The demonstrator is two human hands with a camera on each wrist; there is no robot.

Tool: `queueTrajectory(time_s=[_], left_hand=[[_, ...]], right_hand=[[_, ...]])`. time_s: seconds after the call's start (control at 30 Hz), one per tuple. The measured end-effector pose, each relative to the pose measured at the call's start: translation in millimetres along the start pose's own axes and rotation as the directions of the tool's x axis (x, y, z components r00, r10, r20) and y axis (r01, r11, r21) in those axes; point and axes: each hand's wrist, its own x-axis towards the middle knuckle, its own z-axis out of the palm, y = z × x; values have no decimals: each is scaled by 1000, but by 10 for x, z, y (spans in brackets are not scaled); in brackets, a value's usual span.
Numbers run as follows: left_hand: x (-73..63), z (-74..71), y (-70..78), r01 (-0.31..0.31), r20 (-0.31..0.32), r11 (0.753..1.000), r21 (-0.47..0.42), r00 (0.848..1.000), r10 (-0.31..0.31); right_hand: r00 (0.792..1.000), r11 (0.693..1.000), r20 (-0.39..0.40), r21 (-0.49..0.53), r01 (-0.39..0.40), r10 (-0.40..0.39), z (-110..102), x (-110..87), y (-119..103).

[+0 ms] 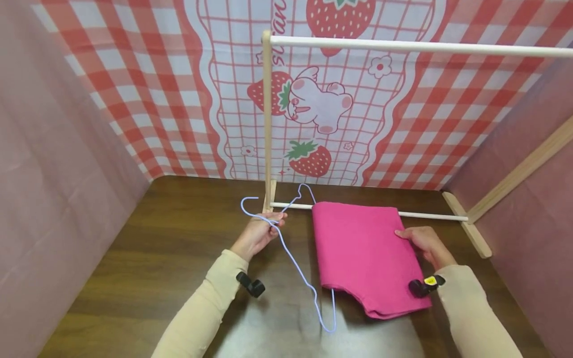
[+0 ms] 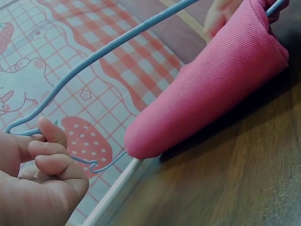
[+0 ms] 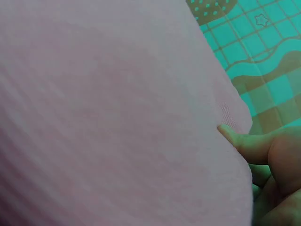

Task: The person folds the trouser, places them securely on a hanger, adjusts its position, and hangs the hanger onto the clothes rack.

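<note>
My left hand (image 1: 261, 231) grips a light-blue wire hanger (image 1: 293, 258) just below its hook, fingers curled round the wire. A folded bright-pink garment (image 1: 364, 256) hangs over the hanger's bar, which runs inside its left fold; the wire corners stick out above and below the cloth. In the left wrist view the rounded fold of the pink garment (image 2: 207, 89) faces me. My right hand (image 1: 427, 243) pinches the garment's right edge, thumb on top and other fingers behind it. The right wrist view is mostly filled by the cloth (image 3: 117, 113), with the thumb on its edge.
A wooden rack stands behind, with a white top rail (image 1: 403, 45), a left post (image 1: 267, 119) and a white lower rail (image 1: 429, 216) that passes behind the garment. Its right foot (image 1: 467, 226) rests on the brown table (image 1: 147, 268). A strawberry-print curtain (image 1: 179, 99) hangs at the back.
</note>
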Motion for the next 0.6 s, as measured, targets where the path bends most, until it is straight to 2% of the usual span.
queueTrajectory(time_s=[0.13,0.27,0.33,0.43,0.5,0.6], left_hand=[[-2,24,-5,10,14,1000,9,1000,-10],[-1,47,3,9,1,1000,25,1000,-9],[4,52,10,6,-8,1000,28,1000,-6],[15,55,22,6,-6,999,35,1000,-6],[24,54,30,10,-2,999,42,1000,-10],[34,44,43,6,-10,999,41,1000,-6]], right_hand=[[997,986,-70,-162,31,-42,33,-9,9],[995,951,-50,-303,63,-82,50,-19,-18],[998,951,-6,-305,52,-57,35,-38,-42],[994,962,112,-269,36,-6,-35,-111,-59],[976,964,215,-263,33,25,-96,-176,-54],[940,964,341,-248,101,-10,-170,-280,-40]])
